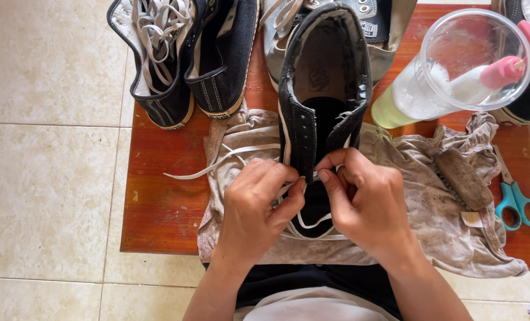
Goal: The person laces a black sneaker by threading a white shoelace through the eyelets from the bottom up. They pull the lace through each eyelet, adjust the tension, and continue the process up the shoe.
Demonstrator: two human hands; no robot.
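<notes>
A black high-top sneaker [324, 71] lies on a stained beige cloth [419, 202] with its toe toward me and its opening facing up. My left hand [259, 205] pinches a white shoelace [217, 161] at the left eyelet row near the toe. My right hand [360, 202] pinches the lace at the right eyelet row, fingertips almost touching the left hand. A loose end of the lace trails left across the cloth and the table. A lace loop shows below the hands.
The cloth covers a small reddish wooden table [158, 202] on a tiled floor [45, 178]. Two black sneakers [182, 59] and a grey one [384, 30] lie at the back. A clear plastic cup [473, 59], a brush [464, 178] and teal scissors [518, 205] are at right.
</notes>
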